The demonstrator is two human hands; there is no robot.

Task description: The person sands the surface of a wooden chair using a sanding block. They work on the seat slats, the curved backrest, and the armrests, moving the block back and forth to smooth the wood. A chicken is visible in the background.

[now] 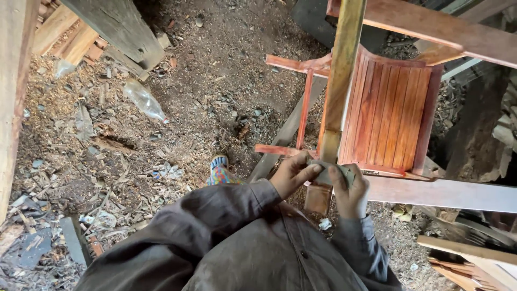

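Clear plastic bottle (144,101) (floor, upper left)

Floor (226,75): bare dirt, covered in sawdust, wood chips and small stones. On it lie a clear plastic bottle (144,101) on its side at upper left, wood offcuts (70,37) stacked near the top-left corner, and a grey plank (285,134) running diagonally beside the reddish wooden chair (390,116). Shavings and scraps (59,215) are thickest at lower left.

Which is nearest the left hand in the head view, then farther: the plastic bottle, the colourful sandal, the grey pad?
1. Grey pad: held at the left hand fingers.
2. Colourful sandal: just left, on the ground.
3. Plastic bottle: far upper left, on the sawdust.
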